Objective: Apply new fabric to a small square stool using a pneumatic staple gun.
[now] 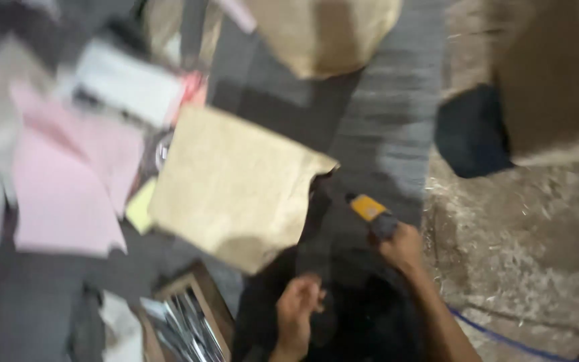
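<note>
The view is blurred by motion. My right hand (402, 247) grips a small tool with a yellow and grey body (372, 213), held over dark grey cloth (383, 127). My left hand (297, 310) is lower and to the left, fingers curled on dark fabric (343, 268) that lies in front of me. A sheet of brown paper (236, 184) rests on the cloth just left of both hands.
Pink paper sheets (68, 181) and a white sheet (129, 84) lie at the left. A second brown paper piece (323, 33) is at the top. A wooden box with metal items (185, 322) sits at the bottom. Bare concrete floor (524, 241) is at the right.
</note>
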